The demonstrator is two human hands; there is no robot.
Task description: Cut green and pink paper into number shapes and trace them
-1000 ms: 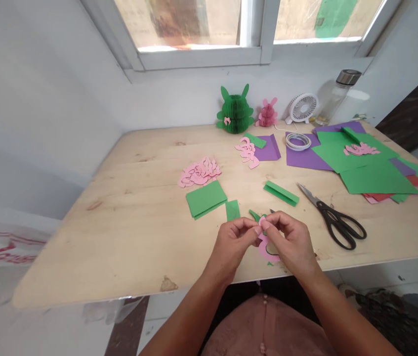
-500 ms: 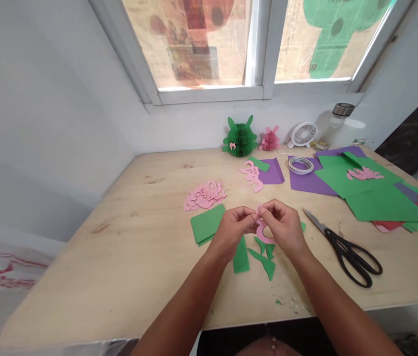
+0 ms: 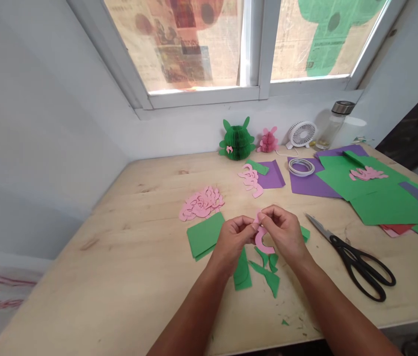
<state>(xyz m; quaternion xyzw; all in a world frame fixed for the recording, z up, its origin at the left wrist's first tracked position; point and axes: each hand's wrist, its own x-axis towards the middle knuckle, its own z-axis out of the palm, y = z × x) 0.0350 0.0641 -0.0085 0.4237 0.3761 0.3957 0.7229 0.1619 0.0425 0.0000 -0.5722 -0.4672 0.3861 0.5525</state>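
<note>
Between my two hands is a curved pink paper cutout [image 3: 264, 243], its hooked lower part hanging below the fingers. My left hand [image 3: 235, 241] pinches it from the left with thumb and forefinger. From the right, my right hand [image 3: 282, 229] pinches its upper part, thumb close to the left thumb. Fingers cover some of the cutout. Just beneath lie torn green paper scraps [image 3: 268, 278] and a folded green strip [image 3: 242, 274]. A stack of green paper rectangles [image 3: 203, 236] sits by my left hand, with a heap of pink paper cutouts [image 3: 202, 203] behind it.
Black-handled scissors [image 3: 359, 262] lie right of my hands, blades pointing away. Large green sheets [image 3: 379, 198] and purple paper [image 3: 307, 183] with a tape roll [image 3: 301, 167] spread at the right. A green paper figure [image 3: 236, 141], pink figure [image 3: 268, 141], fan [image 3: 301, 134] and bottle [image 3: 335, 126] stand along the wall.
The camera view has shifted slightly, so the near tabletop things appear lower. Both hands still pinch the pink cutout, with little change in their grip.
</note>
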